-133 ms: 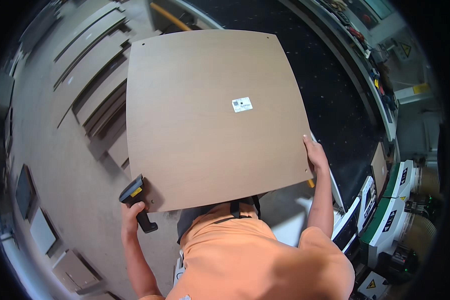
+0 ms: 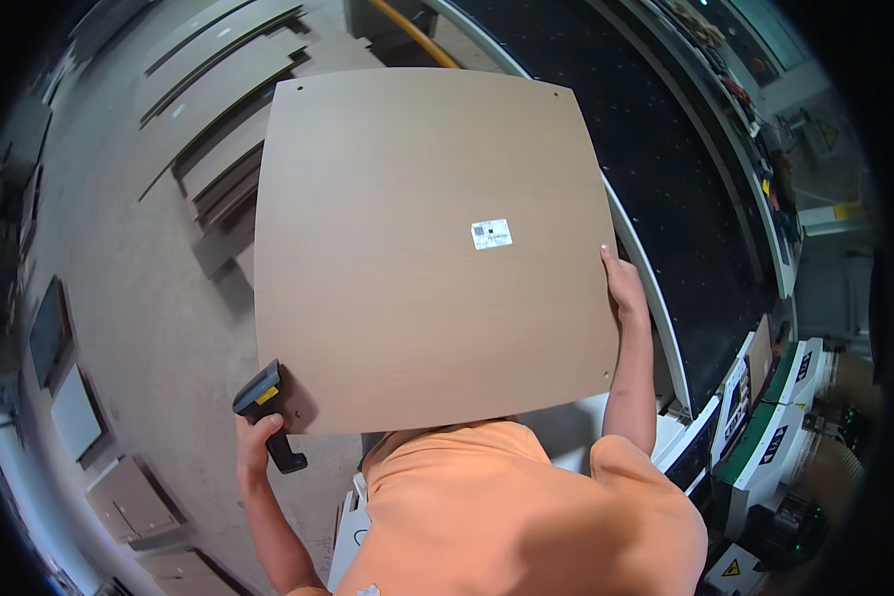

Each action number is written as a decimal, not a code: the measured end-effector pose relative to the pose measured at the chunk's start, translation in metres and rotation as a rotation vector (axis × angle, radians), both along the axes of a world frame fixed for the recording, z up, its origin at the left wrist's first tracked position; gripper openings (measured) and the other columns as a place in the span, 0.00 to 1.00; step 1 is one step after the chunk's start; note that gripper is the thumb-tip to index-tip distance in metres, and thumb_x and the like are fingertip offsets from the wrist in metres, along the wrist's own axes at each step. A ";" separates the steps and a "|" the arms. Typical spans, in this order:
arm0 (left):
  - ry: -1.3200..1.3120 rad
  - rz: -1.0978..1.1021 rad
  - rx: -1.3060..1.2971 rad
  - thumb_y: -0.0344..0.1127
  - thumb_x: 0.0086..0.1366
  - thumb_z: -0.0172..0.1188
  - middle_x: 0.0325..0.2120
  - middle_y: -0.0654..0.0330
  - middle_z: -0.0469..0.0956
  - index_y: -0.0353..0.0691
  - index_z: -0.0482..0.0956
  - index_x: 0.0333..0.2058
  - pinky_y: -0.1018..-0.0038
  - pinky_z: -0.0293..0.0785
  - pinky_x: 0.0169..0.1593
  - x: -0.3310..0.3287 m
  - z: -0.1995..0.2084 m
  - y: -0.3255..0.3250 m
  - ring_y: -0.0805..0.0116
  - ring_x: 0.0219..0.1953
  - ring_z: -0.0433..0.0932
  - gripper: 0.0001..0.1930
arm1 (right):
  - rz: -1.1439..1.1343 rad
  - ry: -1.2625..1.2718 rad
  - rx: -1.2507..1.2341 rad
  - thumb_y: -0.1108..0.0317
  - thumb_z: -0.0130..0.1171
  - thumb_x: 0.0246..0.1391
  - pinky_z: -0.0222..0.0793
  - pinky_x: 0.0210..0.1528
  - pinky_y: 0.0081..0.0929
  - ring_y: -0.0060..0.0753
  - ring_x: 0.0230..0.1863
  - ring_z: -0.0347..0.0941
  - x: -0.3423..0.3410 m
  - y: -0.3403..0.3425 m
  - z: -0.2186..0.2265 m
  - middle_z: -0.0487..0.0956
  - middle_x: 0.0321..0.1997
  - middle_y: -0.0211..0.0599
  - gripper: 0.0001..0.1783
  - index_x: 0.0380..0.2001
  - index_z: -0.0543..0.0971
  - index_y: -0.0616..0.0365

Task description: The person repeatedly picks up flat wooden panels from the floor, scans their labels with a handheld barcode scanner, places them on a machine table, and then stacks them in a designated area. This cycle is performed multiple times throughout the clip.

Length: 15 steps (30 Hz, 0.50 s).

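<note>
A large beige wood panel [image 2: 407, 298] is held up in front of me, with small holes near its corners. A white label [image 2: 492, 233] is stuck on its face, right of the middle. My left hand [image 2: 255, 442] is closed around a black handheld barcode scanner [image 2: 261, 390] at the panel's lower left corner. Its fingers behind the panel are hidden, so I cannot tell how far they support it. On the right edge, my right hand [image 2: 628, 290] grips the panel with the thumb on the front face; its other fingers are hidden behind.
A long black conveyor-like surface [image 2: 700, 228] with a pale edge runs along the right. Several stacks of boards [image 2: 219, 119] lie on the floor at the far left. More panels [image 2: 134, 497] rest lower left. A white and green machine [image 2: 775, 427] stands at the right.
The floor stacks and conveyor have shifted rightward in view, as my view turns left. The panel sits slightly lower and further from the black surface, whose pale edge now shows more. Both grips stay.
</note>
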State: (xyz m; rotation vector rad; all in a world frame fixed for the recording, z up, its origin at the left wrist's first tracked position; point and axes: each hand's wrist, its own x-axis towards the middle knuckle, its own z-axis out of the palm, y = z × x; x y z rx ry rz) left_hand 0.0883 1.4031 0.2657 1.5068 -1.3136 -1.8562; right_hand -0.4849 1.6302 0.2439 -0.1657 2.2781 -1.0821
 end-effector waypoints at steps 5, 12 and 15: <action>0.004 0.279 0.032 0.46 0.45 0.66 0.25 0.61 0.77 0.33 0.77 0.45 0.73 0.74 0.33 0.149 0.018 0.042 0.71 0.27 0.77 0.30 | 0.327 0.173 0.166 0.44 0.54 0.64 0.71 0.44 0.34 0.30 0.37 0.75 0.094 -0.090 -0.023 0.82 0.33 0.47 0.35 0.38 0.80 0.77; 0.234 0.749 -0.036 0.37 0.54 0.63 0.28 0.61 0.78 0.33 0.77 0.46 0.75 0.74 0.38 0.302 -0.039 0.078 0.71 0.30 0.78 0.21 | 0.724 -0.023 0.234 0.48 0.56 0.63 0.74 0.45 0.33 0.35 0.43 0.80 0.235 -0.240 -0.132 0.84 0.43 0.47 0.32 0.47 0.80 0.75; 0.150 0.914 -0.045 0.40 0.56 0.63 0.26 0.62 0.77 0.34 0.77 0.41 0.76 0.72 0.33 0.389 -0.052 0.082 0.73 0.26 0.75 0.18 | 0.889 0.079 0.351 0.44 0.58 0.59 0.73 0.47 0.36 0.39 0.44 0.80 0.352 -0.339 -0.176 0.84 0.44 0.50 0.36 0.48 0.79 0.76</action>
